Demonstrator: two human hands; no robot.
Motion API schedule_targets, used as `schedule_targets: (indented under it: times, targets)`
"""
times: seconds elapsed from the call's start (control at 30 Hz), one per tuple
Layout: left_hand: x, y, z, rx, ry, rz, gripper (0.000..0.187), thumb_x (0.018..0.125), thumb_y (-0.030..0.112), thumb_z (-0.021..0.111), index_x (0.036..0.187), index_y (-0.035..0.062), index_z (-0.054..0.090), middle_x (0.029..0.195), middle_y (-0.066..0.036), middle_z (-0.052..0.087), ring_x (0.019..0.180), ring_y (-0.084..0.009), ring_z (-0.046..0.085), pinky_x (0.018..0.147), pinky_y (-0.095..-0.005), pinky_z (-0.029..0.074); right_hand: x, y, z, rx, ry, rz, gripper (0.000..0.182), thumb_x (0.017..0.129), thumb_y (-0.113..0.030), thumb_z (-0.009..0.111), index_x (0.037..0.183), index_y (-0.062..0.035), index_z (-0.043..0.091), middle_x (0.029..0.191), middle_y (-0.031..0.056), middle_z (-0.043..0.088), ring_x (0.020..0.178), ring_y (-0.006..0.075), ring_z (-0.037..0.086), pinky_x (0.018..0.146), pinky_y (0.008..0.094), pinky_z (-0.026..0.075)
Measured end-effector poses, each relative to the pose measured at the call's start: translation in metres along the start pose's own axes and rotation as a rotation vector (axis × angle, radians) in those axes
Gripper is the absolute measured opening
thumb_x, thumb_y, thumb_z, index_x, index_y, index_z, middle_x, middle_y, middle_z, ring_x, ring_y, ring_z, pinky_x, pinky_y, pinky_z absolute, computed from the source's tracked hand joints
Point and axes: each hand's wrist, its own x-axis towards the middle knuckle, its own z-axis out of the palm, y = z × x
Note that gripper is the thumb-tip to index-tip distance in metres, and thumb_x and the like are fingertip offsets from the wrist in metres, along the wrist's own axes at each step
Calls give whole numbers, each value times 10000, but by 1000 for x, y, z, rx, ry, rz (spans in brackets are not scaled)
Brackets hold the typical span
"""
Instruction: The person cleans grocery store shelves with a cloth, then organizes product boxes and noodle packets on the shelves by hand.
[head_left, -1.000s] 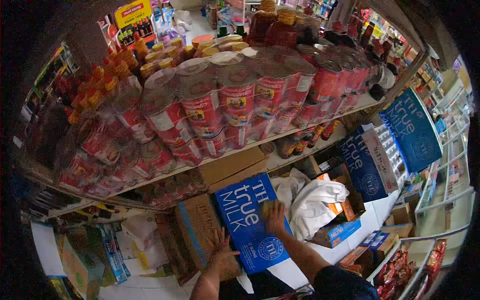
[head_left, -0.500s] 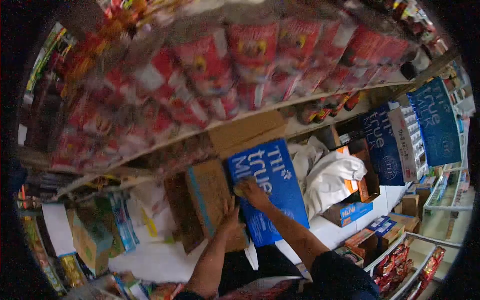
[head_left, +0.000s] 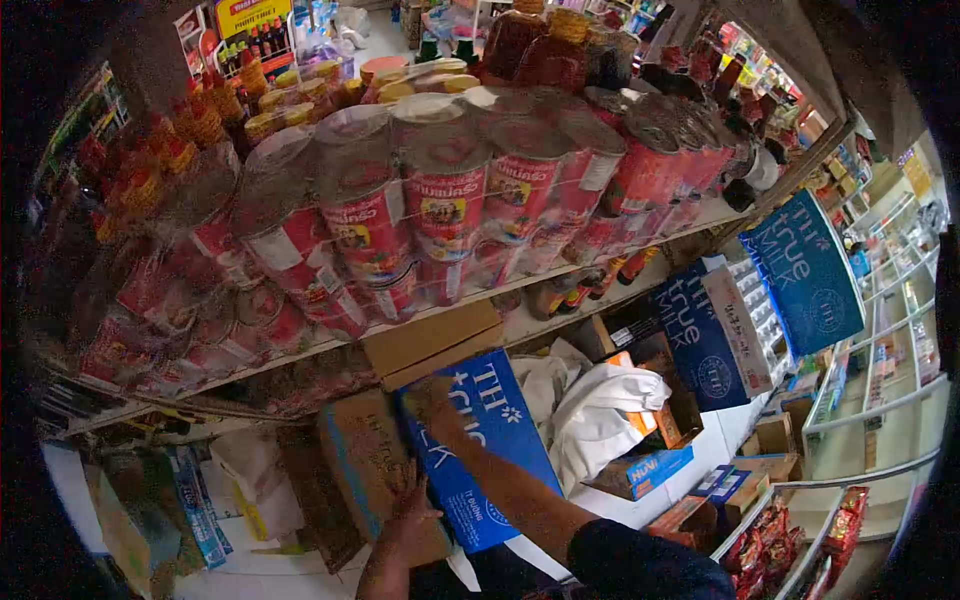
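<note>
A blue TH true milk carton panel (head_left: 510,440) lies at the centre, beside a brown cardboard box (head_left: 365,450) to its left. My left hand (head_left: 408,500) rests on the brown box near the blue panel's edge, its fingers spread. On the upper left part of the blue panel is my right hand (head_left: 432,405), dark and blurred, so its fingers cannot be made out. A brown flap (head_left: 430,345) rises behind the blue panel.
Red wrapped cans (head_left: 440,200) fill the shelf above. White bags (head_left: 600,400) lie in an open box on the right, before more blue milk cartons (head_left: 690,330). Red packets (head_left: 765,545) sit in a rack at lower right. Another carton (head_left: 135,520) stands at left.
The view has tilted upward and shifted, showing more of the shelf. My right hand has moved up along the blue panel toward its top left corner. My left hand stays on the brown box.
</note>
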Motion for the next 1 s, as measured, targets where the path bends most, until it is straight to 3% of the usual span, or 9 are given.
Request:
schedule_targets:
  times: [0.07,0.23,0.3,0.37,0.5,0.6,0.7,0.83,1.0]
  targets:
    - [-3,7,-11,135,-56,-58,1046,529,526,717,1331,39,254,1415,-169,-115,1274,-405,-156,937,-645,-77,-23,-18,-21,-668,121,-205,544,740,-145,550,1253,-63,389,1317,187,317,1226,338,289,1004,387,278]
    - [13,-23,40,287,193,21,1010,526,512,726,1326,76,289,1424,-146,-102,1276,-395,-159,924,-662,-61,-1,73,-176,869,-376,33,529,786,-184,509,1275,-64,352,1351,168,271,1243,350,257,1002,399,276]
    - [1,-7,10,160,123,21,995,531,503,726,1324,84,295,1425,-142,-96,1279,-388,-154,924,-666,-54,-2,112,-171,997,-292,526,482,855,-239,397,1302,-73,328,1326,166,317,1187,353,333,975,504,243]
    - [-10,1,-1,22,43,17,980,537,494,727,1322,92,300,1427,-138,-89,1283,-381,-149,923,-670,-47,8,149,-161,220,-6,225,596,779,-221,541,1288,-30,295,1335,213,265,1213,346,298,992,451,255]
    - [-3,15,-22,42,31,9,961,558,471,723,1324,89,288,1423,-128,-116,1285,-368,-149,923,-665,-76,43,145,-114,252,-210,462,621,763,-230,560,1284,-20,295,1298,240,305,1189,361,320,990,480,238]
    - [-3,24,-33,116,-115,-87,965,561,462,725,1321,65,283,1419,-126,-135,1281,-377,-155,948,-640,-72,58,80,-111,1230,-146,565,428,854,-254,421,1255,-107,391,1289,189,349,1204,359,299,992,462,226]
    - [-4,18,-28,46,-109,-107,990,544,485,726,1317,52,285,1418,-127,-135,1274,-392,-159,946,-646,-63,27,22,-153,378,-118,-36,403,838,-287,454,1200,-111,460,1276,168,387,1201,335,318,972,455,276]
    - [0,-15,7,-240,173,195,1022,508,552,716,1324,104,294,1421,-121,-127,1268,-416,-151,887,-706,-64,-21,32,-212,1005,-512,263,524,799,-146,433,1303,-79,311,1332,197,288,1203,382,281,1004,512,180]
    - [3,-7,14,57,130,69,1046,533,567,707,1357,178,192,1427,-120,-87,1277,-418,-112,947,-654,-33,-57,119,-161,352,-330,396,685,776,-257,512,1351,-68,191,1396,162,172,1275,368,165,1003,522,172]
